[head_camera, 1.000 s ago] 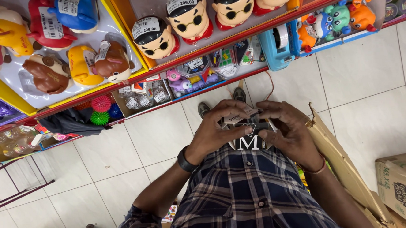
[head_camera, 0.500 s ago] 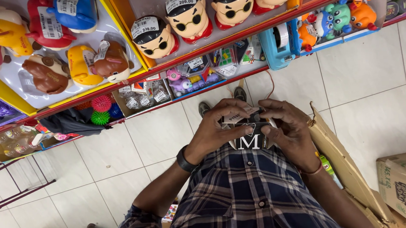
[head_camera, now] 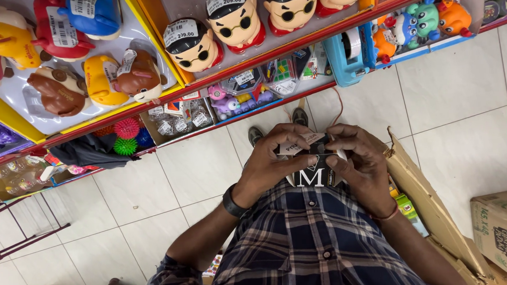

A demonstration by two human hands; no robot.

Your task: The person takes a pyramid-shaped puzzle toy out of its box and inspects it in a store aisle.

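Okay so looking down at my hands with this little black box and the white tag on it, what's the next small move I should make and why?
Probably press the white tag flat onto the black box with the left hand. Its free end sticks up past the box's top edge, pinched by the left fingers, while the right hand already grips the box's other side and can steady it.

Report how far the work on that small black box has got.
Done, by the look of it: the shelves already carry tagged toy figures. In hand: the left hand and right hand together hold a small black box against the plaid shirt, with a white paper tag at its top edge. Whether the tag is stuck on cannot be told. Left: the box is not yet on a shelf, and the open carton beside the person shows more items.
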